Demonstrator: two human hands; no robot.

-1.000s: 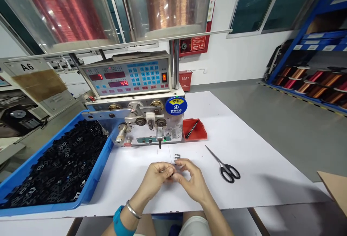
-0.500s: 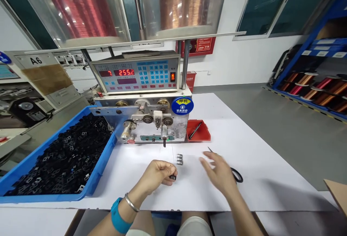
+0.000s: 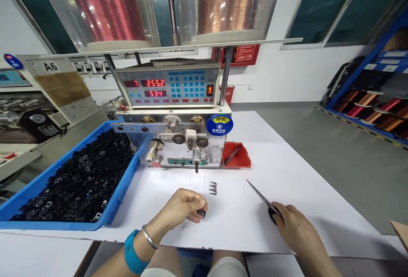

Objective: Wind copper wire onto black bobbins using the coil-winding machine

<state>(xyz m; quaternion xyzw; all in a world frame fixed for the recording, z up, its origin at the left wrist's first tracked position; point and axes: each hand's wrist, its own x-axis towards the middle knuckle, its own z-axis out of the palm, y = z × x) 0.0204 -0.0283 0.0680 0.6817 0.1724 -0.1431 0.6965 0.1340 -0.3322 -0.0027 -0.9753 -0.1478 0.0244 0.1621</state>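
Observation:
My left hand rests on the white table and pinches a small black bobbin between its fingertips. A thin wire runs from it up toward the winding machine. My right hand lies over the handles of the scissors, fingers curled on them, with the blades pointing up and left. A few small grey finished parts sit on the table between my hands and the machine.
A blue tray full of black bobbins stands at the left. A small red bin with a tool sits right of the machine. Large copper wire spools stand above. Shelves with spools are at the far right.
My right hand left the bobbin, swung right and came down on the scissors. My left hand stayed in place with the bobbin. The machine's display numbers changed.

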